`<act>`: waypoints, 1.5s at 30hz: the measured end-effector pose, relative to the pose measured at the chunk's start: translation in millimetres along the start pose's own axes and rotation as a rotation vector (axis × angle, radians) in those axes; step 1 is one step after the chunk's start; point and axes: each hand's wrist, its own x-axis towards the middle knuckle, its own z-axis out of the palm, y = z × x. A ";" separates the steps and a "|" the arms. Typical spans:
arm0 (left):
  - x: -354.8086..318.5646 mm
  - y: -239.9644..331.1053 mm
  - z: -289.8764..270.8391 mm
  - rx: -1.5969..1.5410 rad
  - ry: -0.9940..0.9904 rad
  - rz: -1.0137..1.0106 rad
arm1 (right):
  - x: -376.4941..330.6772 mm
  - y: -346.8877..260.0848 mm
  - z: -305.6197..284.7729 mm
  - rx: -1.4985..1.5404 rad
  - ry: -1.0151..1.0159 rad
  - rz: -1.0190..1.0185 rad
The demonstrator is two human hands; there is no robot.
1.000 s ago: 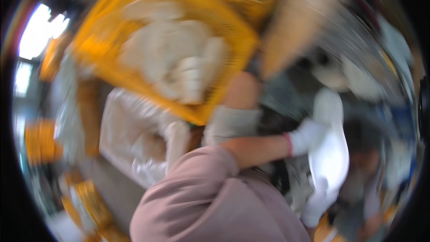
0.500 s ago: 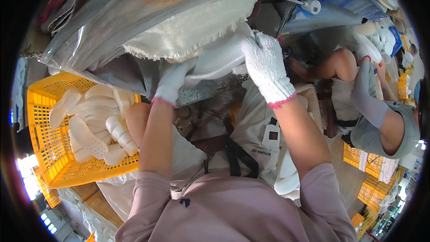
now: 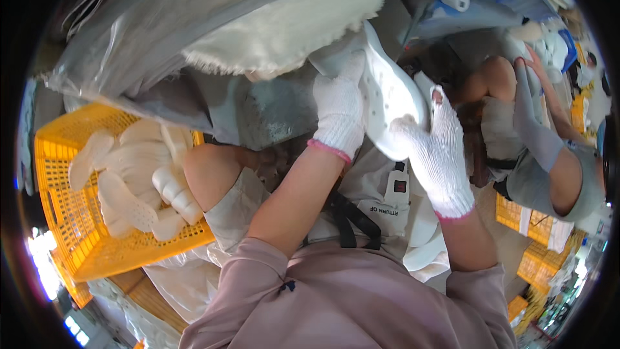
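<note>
A white shoe sole (image 3: 386,87) with a row of small holes is held upright and tilted in front of me. My left hand (image 3: 340,111), in a white knit glove with a pink cuff, grips its left side, its fingertips partly behind the sole. On the lower right edge, my right hand (image 3: 440,158), gloved the same way, is closed with the thumb across the sole's face. A frayed cream cloth (image 3: 284,32) lies over the wrapped bulk just beyond my left hand.
At the left stands a yellow plastic basket (image 3: 68,236) with several white soles (image 3: 126,197) in it. More white soles (image 3: 426,245) lie by my right thigh. Grey plastic sheeting (image 3: 139,39) covers the far left. Another person (image 3: 549,184) sits at the right, near stacked yellow crates (image 3: 541,265).
My left hand has moved right, from under the cloth to the sole. The right hand has moved right and down. The sole has turned from lying flat to upright, showing its holes.
</note>
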 end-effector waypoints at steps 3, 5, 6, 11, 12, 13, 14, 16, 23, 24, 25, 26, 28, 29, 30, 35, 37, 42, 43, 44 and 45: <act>10.5 3.8 15.9 0.060 0.104 -0.072 | 15.1 25.8 1.2 -0.059 0.126 -0.242; 28.7 3.7 16.9 -0.038 0.109 -0.056 | 37.5 31.5 14.6 -0.021 0.160 -0.322; 41.6 3.0 13.2 -0.034 0.137 -0.029 | 48.9 30.4 21.6 -0.048 0.174 -0.261; 121.8 12.7 -44.9 0.106 -0.180 -0.203 | 83.5 8.9 50.5 -0.044 0.181 -0.285; 127.1 20.9 -69.4 0.139 -0.203 -0.166 | 89.7 7.9 52.8 0.000 0.193 -0.323; 131.2 32.6 -91.6 0.383 -0.062 -0.103 | 96.1 8.7 55.4 0.111 0.139 -0.284; 132.0 47.4 -111.1 0.640 0.053 -0.073 | 104.9 11.0 58.3 0.020 0.125 -0.227; 119.4 81.9 -139.0 1.404 0.097 -0.031 | 123.0 17.2 65.4 -0.080 0.138 -0.370; 6.1 66.2 -106.2 0.921 -0.200 -0.015 | 123.5 -0.8 79.7 -0.044 0.021 -0.164; 4.9 49.7 -97.2 0.849 -0.271 0.013 | 113.0 -3.7 76.0 -0.005 0.057 -0.260; 15.9 33.9 -82.5 0.960 -0.198 0.123 | 99.0 -5.9 67.4 0.098 -0.025 -0.289; 27.2 31.4 -78.3 0.870 -0.245 0.011 | 81.7 -6.6 58.1 -0.040 -0.122 -0.284; 48.9 25.7 -66.8 0.780 -0.306 0.047 | 48.8 4.1 38.0 -0.513 -0.109 -0.950; 54.1 25.4 -64.3 0.785 -0.373 -0.005 | 30.7 8.7 28.7 -0.586 -0.055 -1.056; 55.3 27.6 -64.4 0.231 -0.307 -0.128 | 23.3 12.3 23.5 -0.798 -0.052 -1.099; 16.9 40.0 -89.9 -0.191 -0.429 -0.348 | 0.2 28.4 32.9 -0.886 -0.237 -1.069; 9.3 43.8 -101.6 -0.408 -0.526 -0.338 | -20.5 15.3 54.3 -0.606 -0.228 -1.060; 65.6 49.7 -104.8 -0.901 -0.439 -0.369 | -4.8 -34.6 107.7 -0.593 -0.197 -0.773; 72.2 49.7 -107.0 -0.881 -0.343 -0.350 | 8.7 -31.0 120.2 -0.466 -0.188 -0.714; 80.0 48.9 -103.6 -0.372 -0.039 -0.182 | 16.1 -33.2 123.0 -0.514 -0.193 -0.776; 82.1 51.7 -104.7 -0.271 -0.003 -0.228 | 14.6 -33.1 123.2 -0.504 -0.212 -0.774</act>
